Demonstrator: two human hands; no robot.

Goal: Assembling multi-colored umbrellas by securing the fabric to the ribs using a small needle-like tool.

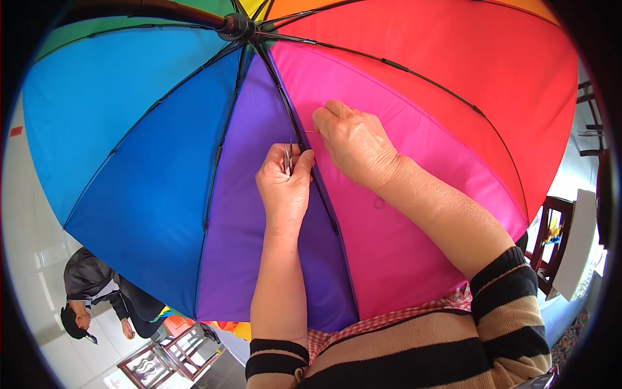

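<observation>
Head view: left hand [285, 178] curls round small snips [287, 161], pinching black rib [292, 118]; long axis slants from hub [238, 27] toward lower edge of open umbrella [162, 136]. Right hand [353, 139], pinching thin strand [311, 131], just right, over pink panel [402, 240].

Rainbow umbrella [243, 181], black ribs [206, 223]; black-tan striped sweater [402, 356]; red-white checked cloth [321, 340].

Pale tiled floor [40, 275], brightly lit — dark wooden chair [566, 227] at right.
</observation>
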